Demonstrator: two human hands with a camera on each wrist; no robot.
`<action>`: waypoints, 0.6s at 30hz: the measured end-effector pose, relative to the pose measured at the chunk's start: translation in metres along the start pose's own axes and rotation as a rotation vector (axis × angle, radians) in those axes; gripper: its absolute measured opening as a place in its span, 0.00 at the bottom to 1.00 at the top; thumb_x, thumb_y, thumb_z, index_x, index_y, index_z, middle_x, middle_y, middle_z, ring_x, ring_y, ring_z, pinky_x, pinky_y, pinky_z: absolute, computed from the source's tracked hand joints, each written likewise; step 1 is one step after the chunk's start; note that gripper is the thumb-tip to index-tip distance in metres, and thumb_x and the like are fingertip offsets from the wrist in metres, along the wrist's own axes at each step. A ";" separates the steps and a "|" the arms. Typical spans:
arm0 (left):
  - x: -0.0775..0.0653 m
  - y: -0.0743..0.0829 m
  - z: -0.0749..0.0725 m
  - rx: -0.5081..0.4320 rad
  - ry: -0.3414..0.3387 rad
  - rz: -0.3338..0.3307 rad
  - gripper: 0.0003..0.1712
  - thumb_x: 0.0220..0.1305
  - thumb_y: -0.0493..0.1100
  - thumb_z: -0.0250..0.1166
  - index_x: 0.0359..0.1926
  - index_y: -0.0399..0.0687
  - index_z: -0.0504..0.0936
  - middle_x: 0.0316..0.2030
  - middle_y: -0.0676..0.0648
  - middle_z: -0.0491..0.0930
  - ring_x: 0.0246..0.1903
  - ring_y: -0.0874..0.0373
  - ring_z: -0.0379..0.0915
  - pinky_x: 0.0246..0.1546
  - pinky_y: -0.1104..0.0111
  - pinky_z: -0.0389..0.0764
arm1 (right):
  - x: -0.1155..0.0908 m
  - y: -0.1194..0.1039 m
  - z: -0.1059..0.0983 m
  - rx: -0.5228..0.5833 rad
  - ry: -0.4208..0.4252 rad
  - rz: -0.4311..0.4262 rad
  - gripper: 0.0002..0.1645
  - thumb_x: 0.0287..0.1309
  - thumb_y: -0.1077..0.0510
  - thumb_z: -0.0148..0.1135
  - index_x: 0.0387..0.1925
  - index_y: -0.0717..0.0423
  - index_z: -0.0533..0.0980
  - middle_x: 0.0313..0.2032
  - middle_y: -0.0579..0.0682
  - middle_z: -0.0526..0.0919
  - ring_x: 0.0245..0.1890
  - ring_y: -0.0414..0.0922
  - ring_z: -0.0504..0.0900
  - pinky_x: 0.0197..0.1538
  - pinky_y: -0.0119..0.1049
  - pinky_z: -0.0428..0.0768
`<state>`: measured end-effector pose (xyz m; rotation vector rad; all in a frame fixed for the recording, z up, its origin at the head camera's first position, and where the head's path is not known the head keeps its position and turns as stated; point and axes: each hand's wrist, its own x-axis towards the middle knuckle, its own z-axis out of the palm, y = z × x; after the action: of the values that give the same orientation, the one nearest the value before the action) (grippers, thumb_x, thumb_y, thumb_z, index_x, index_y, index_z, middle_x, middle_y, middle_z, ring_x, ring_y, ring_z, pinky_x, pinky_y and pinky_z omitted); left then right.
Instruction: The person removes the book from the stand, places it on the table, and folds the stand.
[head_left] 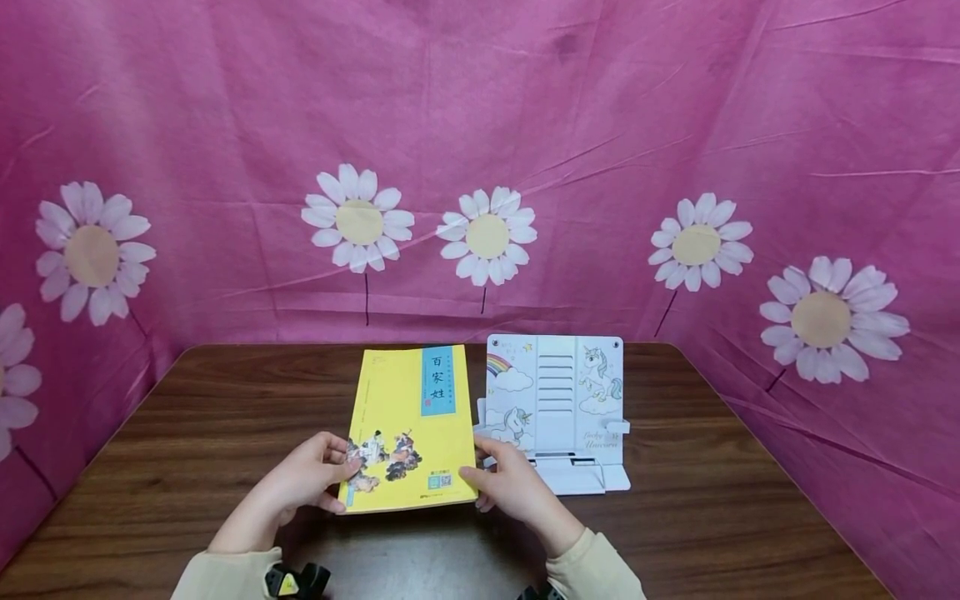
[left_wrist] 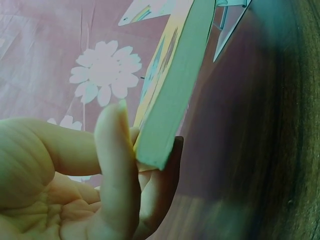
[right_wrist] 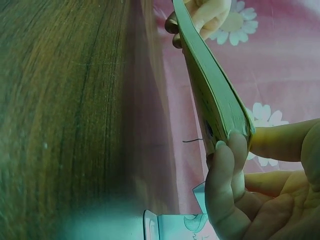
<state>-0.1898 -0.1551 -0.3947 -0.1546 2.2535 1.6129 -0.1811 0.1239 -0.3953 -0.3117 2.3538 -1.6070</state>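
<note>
Book cover (head_left: pixel 397 437): smooth paper card, with a soft, even sheen
Page edges (left_wrist: pixel 172 95): bare paper, matt, finely layered where the sheets stack
Reading stand (head_left: pixel 557 392): smooth, hard panel with a coated, printed face; metal or plastic, the view is too distant to settle which
Bench (head_left: pixel 705 467): wood-grain top, smooth, low gloss, catching a pale reflection toward the front
Backdrop (head_left: pixel 585 100): thin cloth, creased and rippled, faintly shiny along the folds, daisies printed flat on it
Sleeves (head_left: pixel 225 577): soft cloth, matt
</note>
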 end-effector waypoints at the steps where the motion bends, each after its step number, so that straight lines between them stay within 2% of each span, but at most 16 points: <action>1: 0.000 0.000 0.000 0.003 0.002 -0.001 0.18 0.71 0.35 0.58 0.54 0.28 0.64 0.43 0.36 0.71 0.29 0.55 0.78 0.24 0.66 0.85 | 0.000 0.000 0.000 -0.001 -0.001 -0.002 0.29 0.62 0.62 0.62 0.64 0.68 0.69 0.36 0.54 0.75 0.17 0.41 0.74 0.22 0.38 0.82; 9: 0.001 0.000 -0.002 0.020 0.011 -0.009 0.19 0.70 0.35 0.59 0.54 0.28 0.64 0.43 0.36 0.71 0.30 0.55 0.78 0.25 0.65 0.86 | 0.001 0.001 0.002 -0.013 0.007 -0.013 0.31 0.61 0.63 0.63 0.64 0.69 0.68 0.37 0.55 0.76 0.17 0.41 0.75 0.22 0.40 0.83; 18: -0.001 -0.003 -0.007 0.010 -0.025 -0.002 0.19 0.70 0.35 0.59 0.54 0.28 0.63 0.41 0.38 0.71 0.30 0.55 0.78 0.25 0.65 0.86 | 0.000 0.002 0.005 -0.016 0.001 -0.008 0.32 0.61 0.63 0.65 0.65 0.68 0.68 0.38 0.54 0.76 0.17 0.41 0.75 0.22 0.39 0.82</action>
<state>-0.1901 -0.1628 -0.3950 -0.1342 2.2414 1.5941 -0.1795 0.1204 -0.3989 -0.3247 2.3696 -1.5932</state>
